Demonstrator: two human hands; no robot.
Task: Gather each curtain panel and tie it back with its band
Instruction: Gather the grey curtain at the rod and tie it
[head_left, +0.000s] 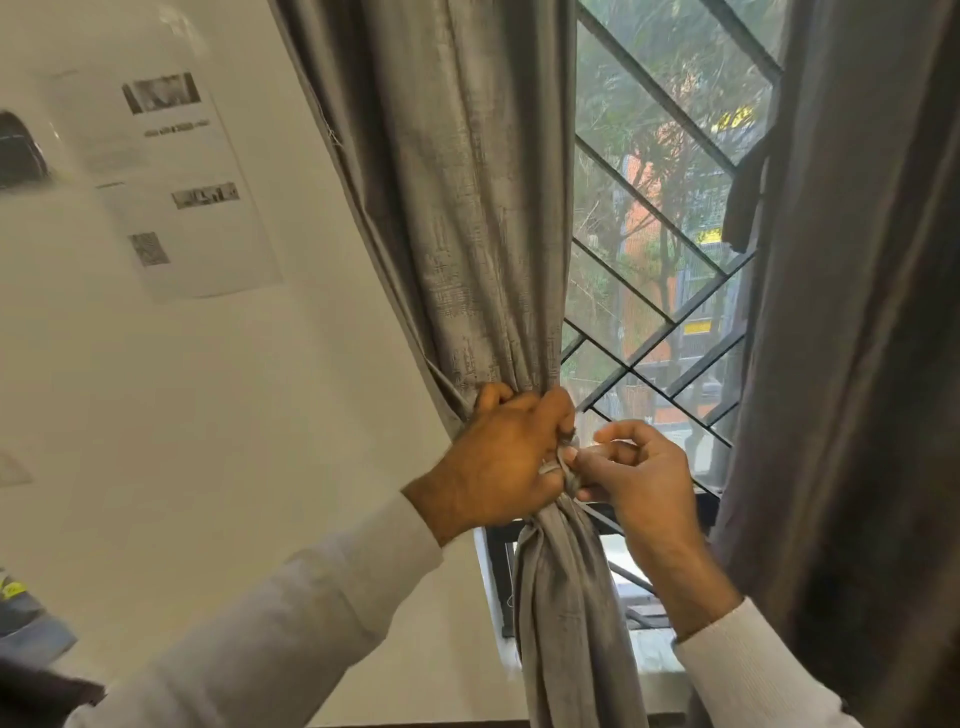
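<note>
The left grey curtain panel (467, 208) hangs gathered into a tight bunch at mid height, its lower part falling straight down. My left hand (509, 457) grips the bunch from the left, fingers curled around the fabric. My right hand (628, 478) pinches the thin grey band (566, 475) at the gathered point, right beside my left fingers. Loose ends of the band trail down by the bunch. The right curtain panel (852, 338) hangs loose and dark along the right side, with its own band (745, 200) dangling from its edge.
A window with a black diagonal grille (654, 249) shows between the panels, trees and buildings beyond. On the white wall at left hangs a printed sheet (171, 176). The window sill (649, 649) lies below my right wrist.
</note>
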